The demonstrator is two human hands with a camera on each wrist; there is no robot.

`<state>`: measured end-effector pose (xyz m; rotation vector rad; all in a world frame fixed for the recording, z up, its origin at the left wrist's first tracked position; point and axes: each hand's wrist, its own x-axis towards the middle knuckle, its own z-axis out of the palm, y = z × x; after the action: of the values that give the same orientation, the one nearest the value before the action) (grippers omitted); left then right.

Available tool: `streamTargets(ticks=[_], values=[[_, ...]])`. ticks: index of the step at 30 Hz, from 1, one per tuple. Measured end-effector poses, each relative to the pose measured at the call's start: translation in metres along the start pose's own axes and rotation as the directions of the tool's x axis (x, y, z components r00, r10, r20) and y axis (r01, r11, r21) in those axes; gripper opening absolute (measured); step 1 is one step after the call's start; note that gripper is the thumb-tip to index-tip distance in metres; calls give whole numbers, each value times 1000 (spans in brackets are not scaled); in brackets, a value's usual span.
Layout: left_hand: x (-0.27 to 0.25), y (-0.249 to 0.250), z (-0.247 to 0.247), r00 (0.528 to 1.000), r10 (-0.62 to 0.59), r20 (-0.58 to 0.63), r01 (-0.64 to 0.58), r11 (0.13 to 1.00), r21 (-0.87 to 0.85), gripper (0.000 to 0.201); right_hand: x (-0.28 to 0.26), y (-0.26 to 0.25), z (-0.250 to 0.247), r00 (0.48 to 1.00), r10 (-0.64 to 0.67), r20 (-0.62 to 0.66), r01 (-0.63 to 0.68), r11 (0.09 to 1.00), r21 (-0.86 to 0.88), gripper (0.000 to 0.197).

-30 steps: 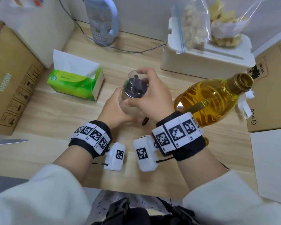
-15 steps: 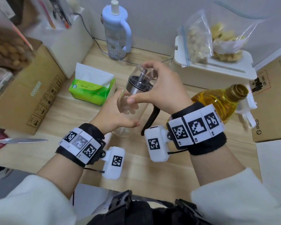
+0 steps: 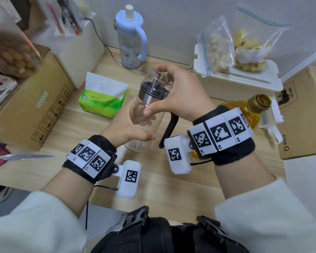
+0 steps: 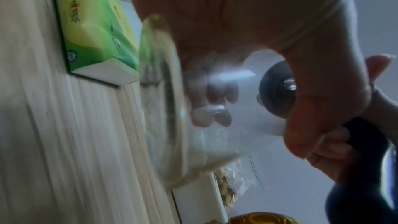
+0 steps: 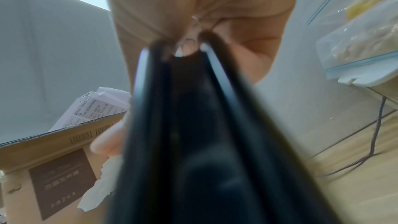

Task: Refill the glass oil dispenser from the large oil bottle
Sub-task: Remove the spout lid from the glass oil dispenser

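At frame centre the left hand [image 3: 125, 127] clasped the glass oil dispenser [image 3: 144, 114] while the right hand [image 3: 179, 94] gripped its lid [image 3: 151, 92]. A hard twist could have slipped the smooth glass loose, knocking the uncapped large oil bottle [image 3: 244, 114] at right over the tabletop [image 3: 162, 179].

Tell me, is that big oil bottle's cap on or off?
Off: the large oil bottle shows an open gold neck with no cap, standing behind the right hand.

White sleeves [image 3: 35, 221], black wristbands [image 3: 91, 159] bearing square-patterned white tags

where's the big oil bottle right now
In the head view, the large oil bottle stands on the table's right side, just behind the right hand's wrist, uncapped.
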<state>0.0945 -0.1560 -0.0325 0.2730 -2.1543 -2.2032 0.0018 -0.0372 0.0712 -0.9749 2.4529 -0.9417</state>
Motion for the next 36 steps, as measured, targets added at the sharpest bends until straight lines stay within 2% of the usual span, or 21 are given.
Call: streamTargets(ticks=[2, 4, 6, 8, 11, 13, 14, 16, 18, 20, 25, 31, 36], values=[[1, 0, 0, 1000, -14, 13, 14, 1000, 13, 79, 0, 2, 0, 1000, -1, 4, 1, 1000, 9, 92], [3, 2, 0, 1000, -24, 5, 24, 999, 25, 78, 0, 5, 1, 1000, 9, -11, -8, 998, 60, 92], [5, 4, 0, 999, -19, -48, 19, 1000, 13, 79, -1, 8, 3, 997, 35, -71, -19, 977, 214, 91], [6, 7, 4, 991, 10, -136, -13, 1000, -18, 82, -3, 10, 7, 987, 52, -154, 17, 908, 419, 87], [5, 17, 14, 971, 58, -231, -62, 998, -7, 75, -5, 8, 13, 970, 72, -231, 77, 813, 577, 71], [2, 22, 20, 960, 91, -264, -91, 996, 11, 64, -3, 4, 16, 970, 88, -226, 88, 739, 668, 63], [1, 24, 22, 956, 101, -277, -101, 995, 16, 62, -3, 2, 16, 976, 85, -203, 82, 715, 695, 68], [-1, 26, 23, 951, 117, -285, -116, 993, 20, 66, -2, 1, 15, 989, 41, -139, 70, 705, 705, 82], [-2, 25, 23, 955, 116, -272, -117, 993, 13, 69, -3, 3, 14, 996, 8, -90, 55, 730, 681, 84], [-3, 23, 21, 964, 106, -242, -111, 994, -4, 64, -6, 7, 13, 998, -17, -58, 51, 744, 667, 84], [-2, 17, 16, 985, 88, -150, -94, 995, -35, 63, -8, 14, 14, 998, -46, -31, 55, 746, 664, 86], [-3, 9, 17, 991, 72, -112, -81, 994, -76, 77, -8, 20, 16, 997, -74, -4, 59, 763, 643, 87], [-2, 10, 17, 994, 73, -81, -82, 990, -117, 73, -6, 20, 12, 993, -118, 9, 84, 759, 645, 91]])
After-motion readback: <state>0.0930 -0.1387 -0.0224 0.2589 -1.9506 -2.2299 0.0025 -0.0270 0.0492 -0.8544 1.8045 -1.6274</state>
